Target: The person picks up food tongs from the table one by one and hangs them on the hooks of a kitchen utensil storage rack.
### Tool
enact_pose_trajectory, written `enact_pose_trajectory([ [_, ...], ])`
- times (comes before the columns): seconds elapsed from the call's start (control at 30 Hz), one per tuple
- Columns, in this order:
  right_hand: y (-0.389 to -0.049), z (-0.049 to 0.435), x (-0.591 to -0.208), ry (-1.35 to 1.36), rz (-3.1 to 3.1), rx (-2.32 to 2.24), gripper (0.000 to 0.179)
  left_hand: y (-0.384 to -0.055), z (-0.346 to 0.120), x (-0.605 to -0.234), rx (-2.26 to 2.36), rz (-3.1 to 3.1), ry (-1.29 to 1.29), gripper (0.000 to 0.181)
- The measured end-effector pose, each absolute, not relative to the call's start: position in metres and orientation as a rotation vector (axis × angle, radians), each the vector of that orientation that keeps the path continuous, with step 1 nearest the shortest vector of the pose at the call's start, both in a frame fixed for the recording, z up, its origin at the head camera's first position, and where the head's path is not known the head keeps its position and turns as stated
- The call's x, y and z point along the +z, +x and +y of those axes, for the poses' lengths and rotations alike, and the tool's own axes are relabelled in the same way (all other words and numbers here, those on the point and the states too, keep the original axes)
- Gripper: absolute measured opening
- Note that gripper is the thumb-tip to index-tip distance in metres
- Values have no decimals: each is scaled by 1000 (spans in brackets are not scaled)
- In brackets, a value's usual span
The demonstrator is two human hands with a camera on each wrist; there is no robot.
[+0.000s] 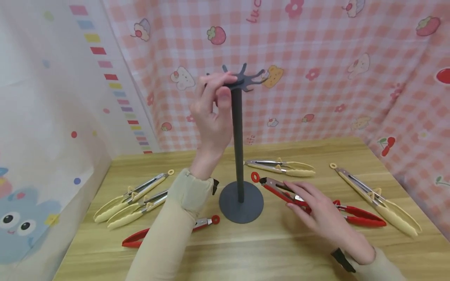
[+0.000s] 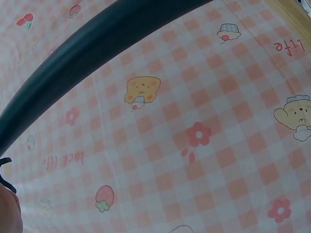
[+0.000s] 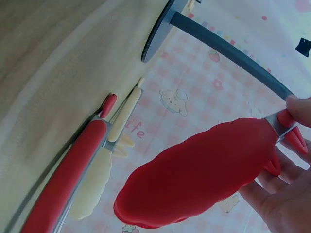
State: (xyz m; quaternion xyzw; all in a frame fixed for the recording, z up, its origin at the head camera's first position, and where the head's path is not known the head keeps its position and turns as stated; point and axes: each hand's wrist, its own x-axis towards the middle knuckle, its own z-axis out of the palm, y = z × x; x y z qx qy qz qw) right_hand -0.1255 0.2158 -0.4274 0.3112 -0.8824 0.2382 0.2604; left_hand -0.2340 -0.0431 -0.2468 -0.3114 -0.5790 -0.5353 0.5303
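A dark grey stand [image 1: 238, 148] with a round base and a ring of hooks rises from the table. My left hand [image 1: 212, 113] grips its top, fingers over the hooked head and thumb beside the pole. In the left wrist view, the pole [image 2: 97, 58] crosses the upper left, with one hook beside a fingertip. My right hand [image 1: 321, 216] holds red tongs [image 3: 204, 174] by the middle, off the table, their red hanging ring towards the pole. Below that hand lie other red tongs [image 1: 365, 216], partly hidden. More red tongs [image 1: 135, 238] lie under my left forearm.
Cream tongs [image 1: 133, 197] lie in a pair on the left, one partly behind my sleeve. Other cream tongs [image 1: 281, 168] lie behind the stand, and more cream tongs [image 1: 377, 199] at the right edge. Patterned cloth [image 1: 316, 97] hangs behind the wooden table [image 1: 246, 253].
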Motion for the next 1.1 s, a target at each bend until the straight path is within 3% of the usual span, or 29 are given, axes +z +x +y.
enact_pose_trajectory([
  [0.3, -133, 213, -418, 772, -2340, 739, 79, -233, -44, -247, -1270, -1377, -721, 76],
  [1.1, -159, 187, -375, 708, -2070, 1060, 73, -233, -40, -247, -1266, -1373, -701, 77],
])
